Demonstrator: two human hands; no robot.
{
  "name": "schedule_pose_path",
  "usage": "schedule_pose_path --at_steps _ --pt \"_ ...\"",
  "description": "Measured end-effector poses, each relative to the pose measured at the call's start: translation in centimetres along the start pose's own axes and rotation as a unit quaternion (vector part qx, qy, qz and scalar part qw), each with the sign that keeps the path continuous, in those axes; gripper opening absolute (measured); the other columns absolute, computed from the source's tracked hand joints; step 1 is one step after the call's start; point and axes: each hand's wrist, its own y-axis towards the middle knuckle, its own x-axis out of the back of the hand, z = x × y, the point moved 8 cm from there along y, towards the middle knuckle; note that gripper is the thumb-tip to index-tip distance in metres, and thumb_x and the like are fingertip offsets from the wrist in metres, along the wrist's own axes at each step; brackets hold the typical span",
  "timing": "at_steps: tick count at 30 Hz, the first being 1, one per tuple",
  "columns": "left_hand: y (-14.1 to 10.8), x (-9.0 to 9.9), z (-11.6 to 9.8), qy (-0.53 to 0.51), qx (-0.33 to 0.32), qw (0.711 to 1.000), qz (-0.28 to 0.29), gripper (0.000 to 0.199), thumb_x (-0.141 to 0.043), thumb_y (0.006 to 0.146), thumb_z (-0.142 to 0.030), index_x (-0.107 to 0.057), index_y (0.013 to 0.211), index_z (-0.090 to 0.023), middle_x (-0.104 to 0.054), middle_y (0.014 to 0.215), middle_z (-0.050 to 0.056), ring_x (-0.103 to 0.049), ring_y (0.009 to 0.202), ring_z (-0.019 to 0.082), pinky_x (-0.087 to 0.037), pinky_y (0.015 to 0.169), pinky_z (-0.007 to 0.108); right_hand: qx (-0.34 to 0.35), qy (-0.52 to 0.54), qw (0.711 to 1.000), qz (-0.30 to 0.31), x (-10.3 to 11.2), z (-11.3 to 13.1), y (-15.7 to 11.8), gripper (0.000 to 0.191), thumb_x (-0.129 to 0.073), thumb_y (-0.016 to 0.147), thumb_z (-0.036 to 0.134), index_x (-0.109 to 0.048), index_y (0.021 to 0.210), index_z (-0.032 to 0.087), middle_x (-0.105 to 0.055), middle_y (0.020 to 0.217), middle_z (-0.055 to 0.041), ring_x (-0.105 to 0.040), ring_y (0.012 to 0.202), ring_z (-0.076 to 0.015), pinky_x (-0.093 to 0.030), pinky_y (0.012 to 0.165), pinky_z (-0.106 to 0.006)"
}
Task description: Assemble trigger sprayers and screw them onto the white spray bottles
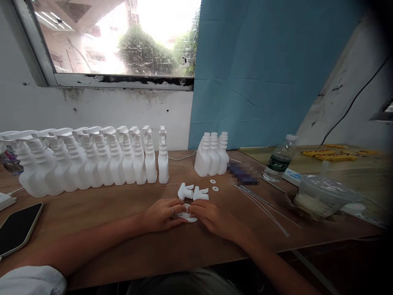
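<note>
Near the table's front edge, my left hand (167, 214) and my right hand (211, 217) meet around a white plastic sprayer part (189, 218). The fingers of both hands are closed on it and cover much of its shape. Just beyond my fingertips, two white trigger spray heads (185, 191) lie side by side. Two flat white washers (215, 189) rest to their right. Behind these stand three white bottles (211, 157) with uncapped necks. To the left runs a row of several white spray bottles (115, 159) fitted with trigger heads.
Thin clear tubes (267, 209) lie to the right, below a blurred dark object (242, 173). A water bottle (278, 162) and a lidded plastic cup (319, 196) stand further right. A phone (20, 229) lies at the left edge. A wall with a window (123, 41) rises behind the table.
</note>
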Motion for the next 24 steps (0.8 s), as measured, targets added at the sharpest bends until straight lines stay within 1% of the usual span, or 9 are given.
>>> schedule_pose_path --at_steps 4,8,11,14,18,20,21,23,24 --pt "-0.1 0.0 0.0 0.009 0.011 1.000 0.002 0.024 -0.054 0.097 -0.037 -0.057 0.112 -0.018 -0.067 0.101 0.009 -0.065 0.085 0.017 -0.052 0.077 0.026 -0.029 -0.003 1.000 -0.009 0.0 0.1 0.0 0.018 -0.045 0.097 0.017 -0.060 0.108 0.020 -0.066 0.102 -0.0063 -0.062 0.096 -0.0189 -0.051 0.087 -0.033" --pt "-0.2 0.1 -0.3 0.025 -0.011 1.000 -0.013 0.025 -0.053 0.098 -0.036 -0.054 0.115 -0.018 -0.067 0.106 0.010 -0.066 0.090 0.018 -0.053 0.079 0.027 -0.052 -0.040 0.998 0.007 0.0 1.0 0.1 0.025 -0.049 0.092 0.014 -0.056 0.115 0.018 -0.060 0.124 -0.0097 -0.056 0.113 -0.0234 -0.045 0.100 -0.041" --pt "-0.2 0.2 -0.4 0.025 -0.020 0.999 -0.016 0.026 -0.053 0.098 -0.034 -0.053 0.118 -0.018 -0.067 0.107 0.011 -0.067 0.092 0.019 -0.053 0.081 0.028 -0.065 -0.023 0.997 0.028 0.1 1.4 0.2 0.031 -0.046 0.091 0.013 -0.054 0.120 0.019 -0.053 0.135 -0.0098 -0.050 0.124 -0.0225 -0.042 0.106 -0.039" --pt "-0.1 0.3 -0.6 0.019 -0.022 0.999 -0.019 0.024 -0.054 0.098 -0.032 -0.053 0.117 -0.017 -0.067 0.108 0.011 -0.067 0.094 0.020 -0.053 0.082 0.028 -0.084 0.007 0.995 0.045 0.1 1.1 0.2 0.036 -0.045 0.092 0.013 -0.053 0.126 0.021 -0.050 0.140 -0.0084 -0.047 0.129 -0.0211 -0.039 0.110 -0.038" --pt "0.0 0.2 -0.4 0.028 0.002 0.999 -0.021 0.021 -0.055 0.096 -0.035 -0.054 0.109 -0.018 -0.067 0.103 0.009 -0.067 0.088 0.018 -0.053 0.078 0.026 -0.095 0.082 0.990 0.058 0.6 0.5 0.3 0.034 -0.050 0.093 0.020 -0.058 0.126 0.024 -0.046 0.145 -0.0062 -0.044 0.134 -0.0200 -0.037 0.112 -0.035" --pt "0.1 0.1 -0.2 0.041 0.021 0.999 -0.016 0.021 -0.055 0.096 -0.037 -0.054 0.105 -0.018 -0.067 0.099 0.008 -0.065 0.082 0.017 -0.052 0.073 0.026 -0.127 0.103 0.986 0.043 1.9 -0.8 0.1 0.033 -0.051 0.093 0.025 -0.059 0.125 0.025 -0.052 0.141 -0.0056 -0.051 0.127 -0.0190 -0.042 0.106 -0.032" --pt "0.1 0.0 -0.2 0.047 0.028 0.998 -0.014 0.021 -0.055 0.095 -0.037 -0.054 0.103 -0.018 -0.066 0.097 0.007 -0.064 0.079 0.016 -0.051 0.070 0.025 -0.165 0.085 0.982 0.038 2.7 -2.0 -0.3 0.031 -0.051 0.094 0.027 -0.060 0.124 0.026 -0.058 0.134 -0.0048 -0.057 0.119 -0.0180 -0.045 0.100 -0.030" --pt "0.1 -0.1 -0.1 0.055 0.037 0.998 -0.010 0.021 -0.054 0.095 -0.038 -0.054 0.100 -0.018 -0.066 0.093 0.006 -0.062 0.074 0.016 -0.050 0.067 0.025 -0.273 0.001 0.961 0.037 4.9 -5.2 -1.8 0.025 -0.052 0.093 0.030 -0.065 0.114 0.026 -0.070 0.110 -0.0025 -0.066 0.095 -0.0160 -0.049 0.085 -0.025" --pt "0.1 -0.2 -0.1 0.057 0.039 0.998 -0.008 0.021 -0.053 0.095 -0.039 -0.054 0.099 -0.018 -0.066 0.092 0.006 -0.062 0.074 0.016 -0.049 0.066 0.025 -0.339 -0.072 0.937 0.054 6.1 -7.1 -3.2 0.019 -0.053 0.092 0.031 -0.070 0.100 0.026 -0.072 0.097 0.0003 -0.067 0.087 -0.0148 -0.048 0.078 -0.023"
